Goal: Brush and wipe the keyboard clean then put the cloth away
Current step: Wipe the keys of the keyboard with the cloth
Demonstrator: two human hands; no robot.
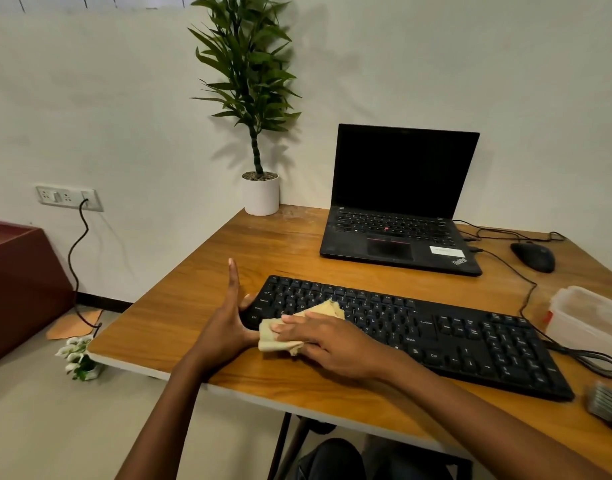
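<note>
The right hand (332, 344) lies palm down on a crumpled yellowish cloth (275, 336). It presses the cloth onto the near left part of the black keyboard (453, 341). Its fingers (297, 322) are stretched almost flat across the fabric and point toward the left hand; the thumb is hidden beneath, so any pinch on the cloth cannot be seen. The cloth bunches out past the fingertips and over the keyboard's front edge, and another fold shows beyond the knuckles on the letter keys.

The left hand (226, 323) stands on edge just left of the cloth, at the keyboard's left end. Its fingers are straight, held together and pointing away from the person, and the thumb rests against the keyboard's corner. It holds nothing.

The keyboard runs slantwise on the wooden table (200, 292) from the left hand off to the right of the right forearm. Well to the right of that arm, at the table's near corner, lies a dark brush (606, 403), partly cut off by the frame. A clear plastic container (588, 320) sits beyond it, just past the keyboard's right end. Beyond both hands an open laptop (401, 188) stands with a dark screen, a black mouse (533, 257) to its right. A potted plant (261, 195) stands at the table's far corner, straight ahead of the left hand.
</note>
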